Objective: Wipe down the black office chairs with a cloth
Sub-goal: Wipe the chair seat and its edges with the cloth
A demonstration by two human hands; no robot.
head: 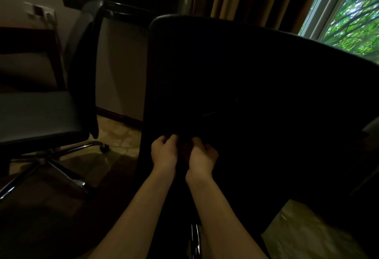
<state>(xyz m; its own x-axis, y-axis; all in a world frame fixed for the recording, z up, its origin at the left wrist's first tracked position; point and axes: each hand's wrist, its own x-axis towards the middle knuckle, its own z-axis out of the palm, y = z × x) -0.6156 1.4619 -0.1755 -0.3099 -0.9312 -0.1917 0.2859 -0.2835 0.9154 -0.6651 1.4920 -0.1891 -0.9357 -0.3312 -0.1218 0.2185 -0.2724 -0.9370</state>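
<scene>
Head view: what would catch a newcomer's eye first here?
The big black chair back fills the middle, very dark. Low against it, the left hand and right hand sit close together, fingers curled around something dark between them; whether it is the cloth is too dark to tell. A second chair stands at left, and a bright green window is at upper right.

Two bare forearms, no sleeves, rings or watch visible.

No text, label, brand, number or sign can be read anywhere; the scene is dim and blurred, and the wall plate (42, 13) at upper left shows no legible marking.
</scene>
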